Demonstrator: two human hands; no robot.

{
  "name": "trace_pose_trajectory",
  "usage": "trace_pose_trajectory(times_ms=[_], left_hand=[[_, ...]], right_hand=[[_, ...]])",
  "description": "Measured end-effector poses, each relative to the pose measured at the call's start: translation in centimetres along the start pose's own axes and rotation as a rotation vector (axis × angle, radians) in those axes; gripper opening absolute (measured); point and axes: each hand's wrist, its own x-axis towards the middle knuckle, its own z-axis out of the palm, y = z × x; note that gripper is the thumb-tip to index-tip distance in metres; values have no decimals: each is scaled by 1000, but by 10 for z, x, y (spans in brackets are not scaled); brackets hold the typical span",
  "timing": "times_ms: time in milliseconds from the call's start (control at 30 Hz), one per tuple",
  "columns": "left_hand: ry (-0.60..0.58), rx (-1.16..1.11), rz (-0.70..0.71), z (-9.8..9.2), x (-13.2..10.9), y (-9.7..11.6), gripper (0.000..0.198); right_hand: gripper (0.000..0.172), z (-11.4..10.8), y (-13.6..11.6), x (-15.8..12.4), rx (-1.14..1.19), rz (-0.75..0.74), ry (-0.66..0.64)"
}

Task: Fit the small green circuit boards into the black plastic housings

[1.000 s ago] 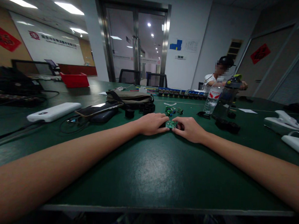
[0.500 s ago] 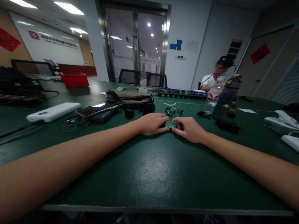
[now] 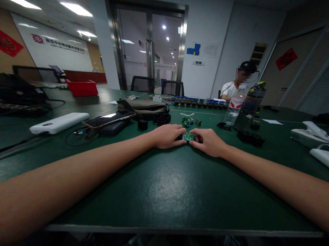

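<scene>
The circuit board [image 3: 187, 136], green with pale markings, is located at the centre of the worktop [image 3: 171, 197], between the two hands. The left hand [image 3: 168, 136] engages the board's left edge; its grip is closed on that edge, with the thumb on the near side and the fingers on the far side. The right hand [image 3: 207, 142] engages the right edge; its grip is likewise closed on the board, thumb and forefinger curved toward it. Whether the underside of the board contacts the worktop cannot be determined.

Just beyond the hands lies a group of small green components [image 3: 187, 121], with a white strip [image 3: 187, 114] on their far side. Black blocks [image 3: 161, 118] are positioned to the far left of the left hand, in front of a grey-brown bag [image 3: 145, 107]. Further left, a phone [image 3: 110, 119] rests tilted on a dark case [image 3: 115, 127]; a white power unit [image 3: 60, 123] lies to the left of both.

To the right of the right hand is a black part [image 3: 249, 138]. Beyond it, a clear bottle [image 3: 232, 112] and a dark bottle [image 3: 249, 109] stand upright, side by side. A person [image 3: 231, 90] in a white shirt is at the far right side of the worktop.
</scene>
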Motion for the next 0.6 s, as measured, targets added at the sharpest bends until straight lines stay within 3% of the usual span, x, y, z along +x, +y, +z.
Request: trace_pose_trajectory(times_ms=[600], left_hand=[[-3,-28,1,0,0,0,39]], right_hand=[[23,0,0,0,3,-1,-8]])
